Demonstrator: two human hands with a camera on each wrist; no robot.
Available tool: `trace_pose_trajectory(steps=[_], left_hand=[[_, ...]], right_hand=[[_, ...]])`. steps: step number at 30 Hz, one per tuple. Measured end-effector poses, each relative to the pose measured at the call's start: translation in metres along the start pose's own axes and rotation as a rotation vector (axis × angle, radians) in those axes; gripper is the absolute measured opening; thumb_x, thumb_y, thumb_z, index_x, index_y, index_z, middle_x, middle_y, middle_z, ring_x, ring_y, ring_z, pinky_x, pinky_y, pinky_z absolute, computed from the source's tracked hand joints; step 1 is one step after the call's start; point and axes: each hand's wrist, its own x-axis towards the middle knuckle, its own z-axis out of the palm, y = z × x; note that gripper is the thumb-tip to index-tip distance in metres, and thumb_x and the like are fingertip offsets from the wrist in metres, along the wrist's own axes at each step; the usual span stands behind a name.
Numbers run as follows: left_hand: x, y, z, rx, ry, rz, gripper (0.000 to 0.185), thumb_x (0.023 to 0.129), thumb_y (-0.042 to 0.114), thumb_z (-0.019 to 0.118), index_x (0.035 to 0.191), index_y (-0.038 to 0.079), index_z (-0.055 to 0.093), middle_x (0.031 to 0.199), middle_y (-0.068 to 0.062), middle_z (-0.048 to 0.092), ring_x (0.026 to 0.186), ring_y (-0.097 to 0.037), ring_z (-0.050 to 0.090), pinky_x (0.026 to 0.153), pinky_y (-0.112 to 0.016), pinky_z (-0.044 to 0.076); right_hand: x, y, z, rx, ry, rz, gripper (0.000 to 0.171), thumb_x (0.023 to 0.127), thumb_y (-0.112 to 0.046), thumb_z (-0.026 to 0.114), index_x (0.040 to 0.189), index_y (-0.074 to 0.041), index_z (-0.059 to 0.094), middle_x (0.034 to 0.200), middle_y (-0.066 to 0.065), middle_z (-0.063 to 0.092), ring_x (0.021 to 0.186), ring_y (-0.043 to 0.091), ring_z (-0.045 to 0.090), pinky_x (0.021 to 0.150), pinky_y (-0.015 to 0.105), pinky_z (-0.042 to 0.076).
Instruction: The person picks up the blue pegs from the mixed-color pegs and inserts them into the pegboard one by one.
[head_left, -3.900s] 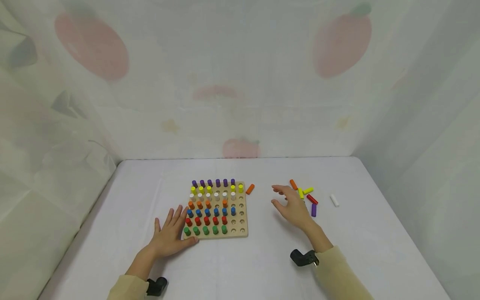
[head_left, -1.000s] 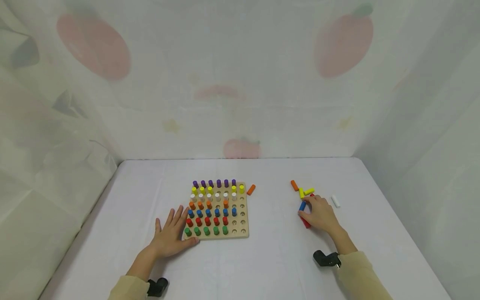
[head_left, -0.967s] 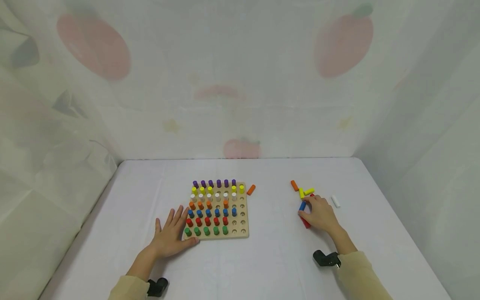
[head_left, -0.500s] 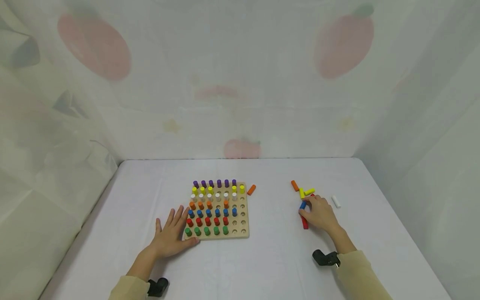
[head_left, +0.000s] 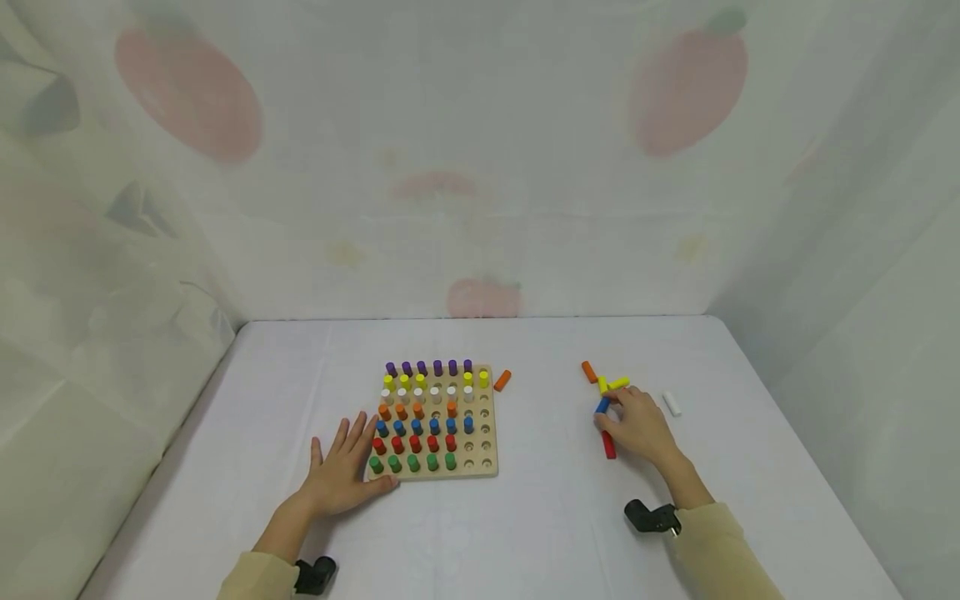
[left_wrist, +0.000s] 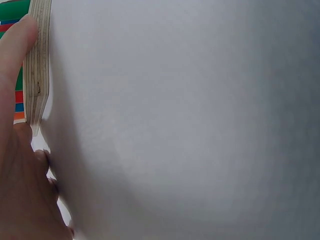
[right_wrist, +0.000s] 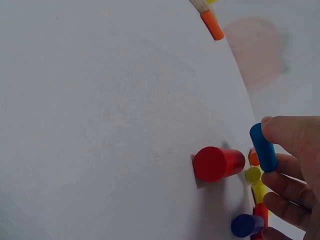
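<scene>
A wooden pegboard (head_left: 487, 417) holds rows of purple, yellow, white, orange, blue, red and green pegs, with open holes along its right side. My left hand (head_left: 367, 452) lies flat on the table, thumb against the board's front left corner (left_wrist: 39, 65). At the loose pegs, my right hand (head_left: 611, 410) pinches a blue peg (head_left: 602, 406) (right_wrist: 263, 147) between thumb and fingers. A red peg (head_left: 608, 444) (right_wrist: 219, 163) lies on the cloth just in front of that hand.
Beside my right hand lie two yellow pegs (head_left: 618, 383), an orange peg (head_left: 589, 372), a white peg (head_left: 671, 403) and a dark peg (right_wrist: 245, 225). Another orange peg (head_left: 502, 380) lies by the board's far right corner. White cloth covers the table, with curtain walls around it.
My right hand moved from mid-table to the loose pegs and took hold of the blue peg. Over the last second it lifted the peg slightly. The left hand stayed put.
</scene>
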Motion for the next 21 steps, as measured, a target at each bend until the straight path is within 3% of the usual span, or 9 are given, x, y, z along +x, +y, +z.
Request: trace_pose_trajectory(steps=[10,21], left_hand=[[-0.001,-0.001,0.000,0.004,-0.003,0.003,0.104,0.070,0.072,0.057,0.148,0.016,0.018,0.154,-0.014,0.014,0.139,-0.042,0.006,0.098,-0.072,-0.009],[-0.002,0.000,-0.001,0.013,-0.002,0.003,0.104,0.071,0.072,0.056,0.148,0.014,0.018,0.154,-0.014,0.014,0.139,-0.041,0.006,0.099,-0.072,-0.007]], right_hand=[[0.002,-0.010,0.001,0.083,0.027,-0.063,0.042,0.080,-0.021,0.071,0.115,0.000,0.061,0.108,0.014,0.064,0.103,0.035,0.055,0.086,0.052,0.044],[0.007,-0.028,0.008,0.178,-0.004,-0.096,0.044,0.082,-0.020,0.069,0.120,-0.002,0.057,0.115,0.013,0.062,0.100,0.027,0.060,0.085,0.045,0.049]])
